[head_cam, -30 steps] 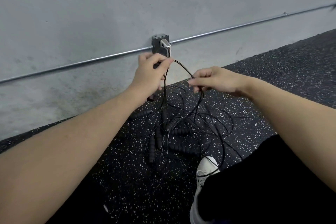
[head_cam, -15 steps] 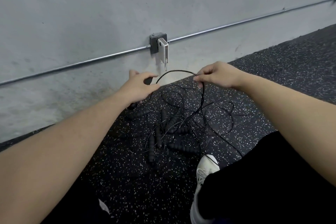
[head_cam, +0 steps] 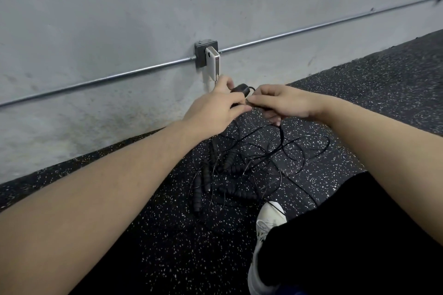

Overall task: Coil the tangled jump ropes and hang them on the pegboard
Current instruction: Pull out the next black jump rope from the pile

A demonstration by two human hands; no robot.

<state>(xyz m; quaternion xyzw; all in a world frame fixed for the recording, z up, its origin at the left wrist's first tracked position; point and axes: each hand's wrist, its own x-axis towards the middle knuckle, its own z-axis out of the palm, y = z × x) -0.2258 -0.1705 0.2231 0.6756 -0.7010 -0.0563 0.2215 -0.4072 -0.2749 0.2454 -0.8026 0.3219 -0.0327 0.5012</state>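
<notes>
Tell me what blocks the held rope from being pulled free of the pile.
The cord in the right hand and left hand drops into the tangled jump ropes on the floor, where other cords and handles cross it. No pegboard is in view.

The jump ropes are lying in a tangled heap on the speckled black floor, thin black cords looping over one another and ribbed black handles pointing several ways among them. One handle end is being held up above the heap, its cord trailing down into the tangle.
</notes>
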